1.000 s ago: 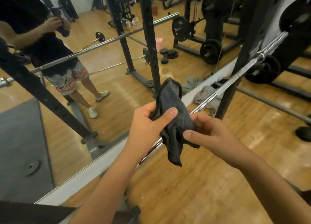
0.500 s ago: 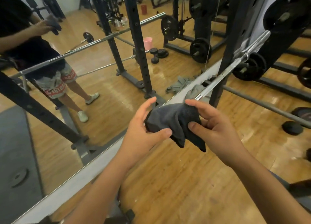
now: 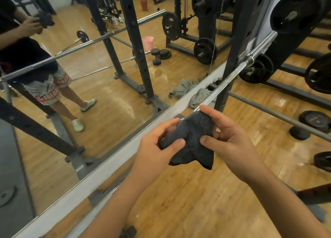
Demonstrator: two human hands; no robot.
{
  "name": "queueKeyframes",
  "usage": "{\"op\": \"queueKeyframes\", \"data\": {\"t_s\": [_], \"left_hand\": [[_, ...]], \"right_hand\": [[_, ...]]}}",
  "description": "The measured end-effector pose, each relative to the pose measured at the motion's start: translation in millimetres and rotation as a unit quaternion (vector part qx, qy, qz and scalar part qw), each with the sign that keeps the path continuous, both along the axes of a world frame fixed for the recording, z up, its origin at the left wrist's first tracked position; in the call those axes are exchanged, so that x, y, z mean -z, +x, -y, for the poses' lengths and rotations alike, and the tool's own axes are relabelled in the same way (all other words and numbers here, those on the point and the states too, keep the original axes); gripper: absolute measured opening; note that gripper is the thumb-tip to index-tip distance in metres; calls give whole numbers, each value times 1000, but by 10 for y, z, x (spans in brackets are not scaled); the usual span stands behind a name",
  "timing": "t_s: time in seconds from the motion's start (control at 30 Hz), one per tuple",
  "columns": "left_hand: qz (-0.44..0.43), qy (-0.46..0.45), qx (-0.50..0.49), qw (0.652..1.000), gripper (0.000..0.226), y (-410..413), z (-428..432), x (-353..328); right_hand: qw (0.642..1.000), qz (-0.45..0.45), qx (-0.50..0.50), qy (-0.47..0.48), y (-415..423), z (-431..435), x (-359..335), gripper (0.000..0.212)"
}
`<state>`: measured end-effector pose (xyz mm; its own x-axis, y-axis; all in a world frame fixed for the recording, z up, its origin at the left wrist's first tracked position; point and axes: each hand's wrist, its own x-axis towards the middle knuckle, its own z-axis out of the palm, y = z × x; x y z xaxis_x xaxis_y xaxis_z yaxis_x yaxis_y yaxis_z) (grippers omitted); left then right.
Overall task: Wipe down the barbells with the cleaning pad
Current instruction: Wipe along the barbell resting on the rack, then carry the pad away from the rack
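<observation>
Dark grey cleaning pad (image 3: 194, 130) is bunched mid-frame above the wood floor (image 3: 179, 202), right at the near end of the visible barbell (image 3: 217, 90) shaft; contact with bar: cannot tell. Left hand (image 3: 155, 148) pinches pad's left end, thumb on front. Right hand (image 3: 231, 144) grips right side, thumb pressing front, index finger over top. Bar runs far-right past rack upright (image 3: 241, 32); mirror (image 3: 71, 94) left

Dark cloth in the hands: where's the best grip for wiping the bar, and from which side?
Probably the bunched upper middle of the cloth, taken from the near side, where the left hand and right hand pinch it now. That part is thick and folded. Two loose corners hang below it, free to wrap the barbell, which slants up just behind.
</observation>
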<state>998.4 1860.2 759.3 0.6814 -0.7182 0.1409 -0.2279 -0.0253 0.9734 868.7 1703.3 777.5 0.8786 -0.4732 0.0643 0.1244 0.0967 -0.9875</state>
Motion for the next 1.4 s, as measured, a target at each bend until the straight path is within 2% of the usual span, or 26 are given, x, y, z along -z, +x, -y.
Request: {"op": "queueKeyframes", "data": {"t_s": [0.07,0.13,0.2,0.23,0.33,0.43,0.53,0.67,0.73,0.8,0.83,0.9,0.93,1.0,1.07,1.17,1.23,1.33,1.4], "left_hand": [[1,10,3,1000,36,28,78,-22],[36,20,12,999,28,47,136,-48],[50,21,14,998,24,55,189,-46],[30,15,10,999,23,48,220,-47],[-20,8,-7,1000,21,-7,323,-39],[18,40,-32,999,21,-84,416,-30],[8,51,-57,997,19,-116,474,22],[-25,54,-46,997,12,-235,548,109],[-42,62,-18,997,15,-346,585,159],[-77,58,10,995,26,-494,630,163],[-124,48,21,991,31,-567,651,159],[-245,9,31,969,41,-683,699,138],[-278,-9,35,960,44,-720,723,131],[-281,-22,40,959,43,-768,794,126],[-277,-12,30,960,38,-823,898,134],[-289,-5,21,957,30,-993,1079,131],[-299,-21,28,954,29,-1143,1209,107],[-296,-39,53,953,32,-1332,1415,110],[-216,-24,63,974,36,-1445,1551,147]], "right_hand": [[998,-31,34,-49,-27,104,18,58],[974,-66,82,-202,-57,214,34,43],[951,-74,95,-286,-75,282,22,26],[954,-79,85,-278,-78,310,14,19],[983,-88,39,-156,-83,357,36,5],[981,-112,61,-145,-107,387,149,11],[978,-105,134,-123,-160,391,211,15],[941,-116,252,-193,-274,327,264,19],[924,-122,277,-234,-340,261,302,17],[926,-108,274,-237,-401,174,305,14],[932,-101,258,-234,-432,132,306,16],[938,-94,205,-264,-514,73,316,29],[937,-87,176,-290,-576,70,340,36],[941,-60,130,-308,-726,130,396,37],[952,-38,121,-280,-889,244,445,35],[952,-23,192,-236,-1118,423,486,27],[960,-58,225,-154,-1253,541,501,25],[983,-62,170,32,-1456,678,524,33],[981,-44,176,65,-1593,746,520,30]]}}
